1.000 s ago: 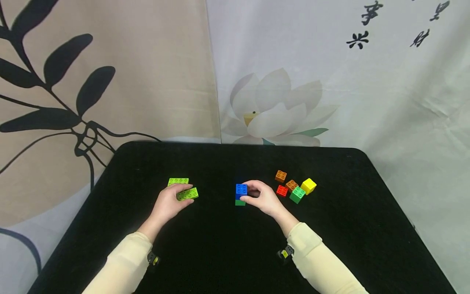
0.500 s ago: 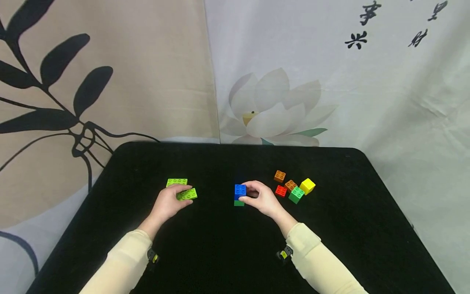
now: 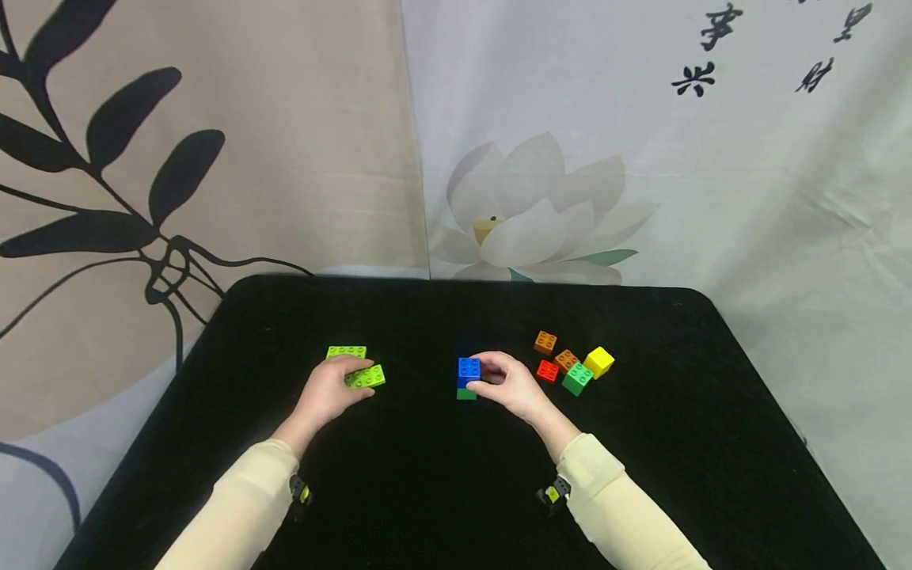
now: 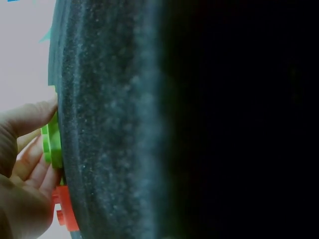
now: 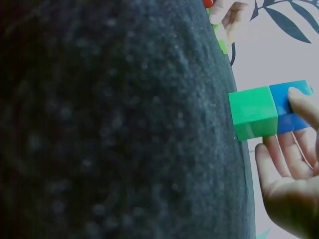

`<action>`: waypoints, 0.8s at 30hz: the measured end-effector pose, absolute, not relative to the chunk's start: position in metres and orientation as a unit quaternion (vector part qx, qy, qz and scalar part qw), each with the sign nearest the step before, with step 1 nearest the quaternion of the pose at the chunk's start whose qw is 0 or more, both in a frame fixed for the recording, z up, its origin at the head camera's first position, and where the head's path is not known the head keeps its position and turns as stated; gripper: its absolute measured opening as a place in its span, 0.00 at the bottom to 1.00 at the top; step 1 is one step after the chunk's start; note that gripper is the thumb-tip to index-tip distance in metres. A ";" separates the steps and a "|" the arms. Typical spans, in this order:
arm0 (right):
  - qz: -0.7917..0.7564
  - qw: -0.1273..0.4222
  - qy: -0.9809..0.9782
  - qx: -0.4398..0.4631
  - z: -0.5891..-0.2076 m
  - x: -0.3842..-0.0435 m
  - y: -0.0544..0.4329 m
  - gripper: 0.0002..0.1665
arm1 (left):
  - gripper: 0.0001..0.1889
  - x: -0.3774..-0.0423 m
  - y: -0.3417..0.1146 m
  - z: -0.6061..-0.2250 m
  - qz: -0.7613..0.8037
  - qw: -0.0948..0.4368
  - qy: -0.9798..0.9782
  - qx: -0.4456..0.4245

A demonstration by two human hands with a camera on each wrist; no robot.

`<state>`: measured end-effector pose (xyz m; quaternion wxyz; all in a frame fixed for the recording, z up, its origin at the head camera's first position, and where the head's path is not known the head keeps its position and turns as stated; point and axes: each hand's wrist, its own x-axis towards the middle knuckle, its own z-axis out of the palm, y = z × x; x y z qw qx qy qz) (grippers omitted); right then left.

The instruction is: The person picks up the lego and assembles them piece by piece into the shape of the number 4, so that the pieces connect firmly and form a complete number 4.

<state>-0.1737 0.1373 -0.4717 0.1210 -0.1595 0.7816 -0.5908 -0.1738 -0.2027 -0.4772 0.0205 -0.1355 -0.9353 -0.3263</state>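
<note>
In the head view my left hand [image 3: 324, 393] pinches a lime green brick [image 3: 367, 375], thumb at its near side. A second lime brick [image 3: 346, 351] lies just behind that hand, partly covered by it. The left wrist view also shows a red brick [image 4: 69, 209] beside the fingers, hidden from the head view. At mid-table my right hand [image 3: 514, 387] holds a blue brick [image 3: 469, 369] between thumb and fingers. The blue brick sits on a green brick [image 5: 254, 113], whose base meets the black table in the right wrist view.
Right of my right hand lie loose bricks: two orange ones, the farther one [image 3: 545, 342] and the nearer one [image 3: 566, 361], a red one [image 3: 547, 370], a green one [image 3: 578, 379] and a yellow one [image 3: 599, 362]. A printed curtain [image 3: 342, 142] hangs behind the black table [image 3: 427, 491].
</note>
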 end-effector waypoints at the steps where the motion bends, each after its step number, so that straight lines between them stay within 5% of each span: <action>1: -0.592 0.123 0.780 -0.161 -0.472 -0.174 0.137 0.26 | 0.22 -0.174 -0.204 -0.477 -0.326 0.020 -0.936 -0.134; 24: -0.614 0.141 0.762 -0.152 -0.440 -0.160 0.135 0.22 | 0.18 -0.170 -0.199 -0.461 -0.390 0.028 -0.911 -0.134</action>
